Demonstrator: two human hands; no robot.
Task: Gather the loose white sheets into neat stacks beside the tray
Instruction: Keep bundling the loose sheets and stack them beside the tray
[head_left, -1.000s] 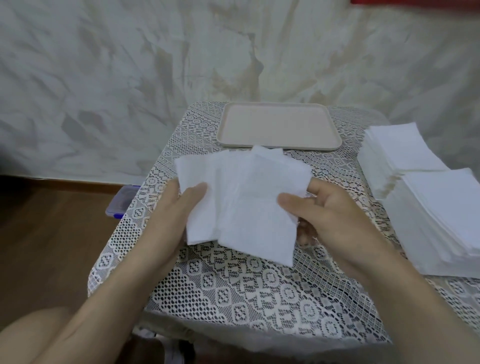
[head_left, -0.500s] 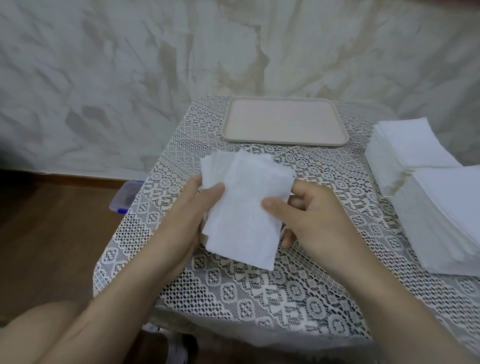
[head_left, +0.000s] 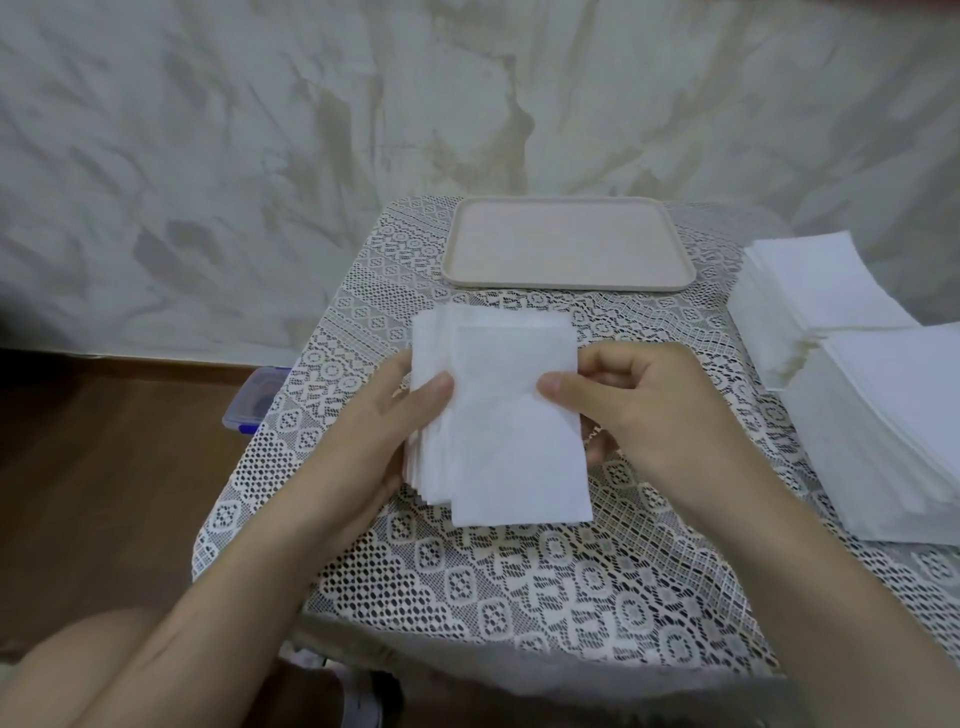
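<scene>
White sheets (head_left: 511, 431), a thin bundle of them, sit between our two hands near the middle of the surface (head_left: 519, 582), a little toward 6 o'clock. Our left grip (head_left: 384, 431) holds the bundle's 9 o'clock edge, thumb on top and fingers underneath. Our right grip (head_left: 639, 410) pinches the 3 o'clock edge, thumb pressed on the top sheet and the other fingers curled behind. We cannot tell whether the bundle's lower edge rests on the lace cloth or hangs just above it.

The bundle is not yet square. Its sheet edges step out in a fan along the 9 o'clock side, and the top sheet hangs lower than the rest toward 6 o'clock.

At 3 o'clock two tall stacks lie side by side, the nearer stack (head_left: 893, 415) and the farther stack (head_left: 810, 286), both with stepped, slightly leaning sides. At 12 o'clock lies the beige tray (head_left: 566, 244), with nothing on it. A blue-lidded box (head_left: 254, 400) sits on the floor past the 9 o'clock edge.

We judge the main risk to be slippage. If either pinch slackens while we even the edges, the smooth sheets could fan apart or slide off toward the floor. Tapping the bundle down could catch a corner in the open lace and fold it. Dropping the bundle carelessly on a leaning stack could push its top layers over.
</scene>
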